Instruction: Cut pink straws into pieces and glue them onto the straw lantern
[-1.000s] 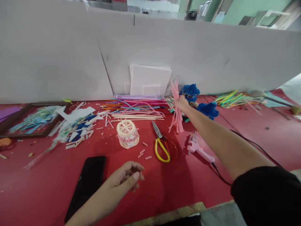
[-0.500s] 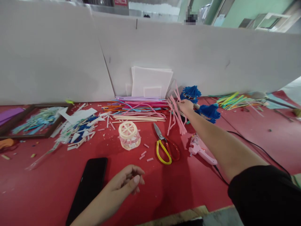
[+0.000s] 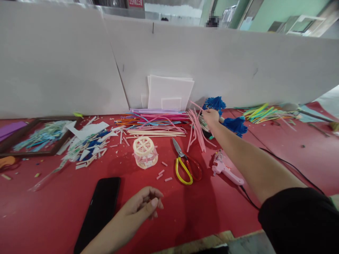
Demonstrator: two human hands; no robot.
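My right hand [image 3: 211, 116] reaches to the back of the red table, its fingers closed on a thin pink pipe cleaner [image 3: 196, 105] whose end sticks out to the upper left. Just left of that hand lies a loose bunch of pink pipe cleaners [image 3: 196, 132]. My left hand [image 3: 144, 204] hovers empty over the front, fingers loosely curled and thumb apart. Beyond it stands a small cream and pink round model [image 3: 145, 152] with a spoked top, short cut pink pieces [image 3: 159, 175] beside it. Scissors [image 3: 182, 164] with yellow and red handles lie right of the model.
A pink glue gun [image 3: 225, 169] with a black cord lies under my right forearm. Blue fuzzy pieces [image 3: 234, 126] stand beside my right wrist. A black phone [image 3: 99, 208] lies at left. Scraps [image 3: 90, 148] and a wooden frame [image 3: 59, 150] lie farther left. White boards [image 3: 171, 88] lean at the back.
My right hand has shifted slightly right and up, with one pink pipe cleaner drawn apart from the bunch, which has settled lower. My left hand has hardly moved.
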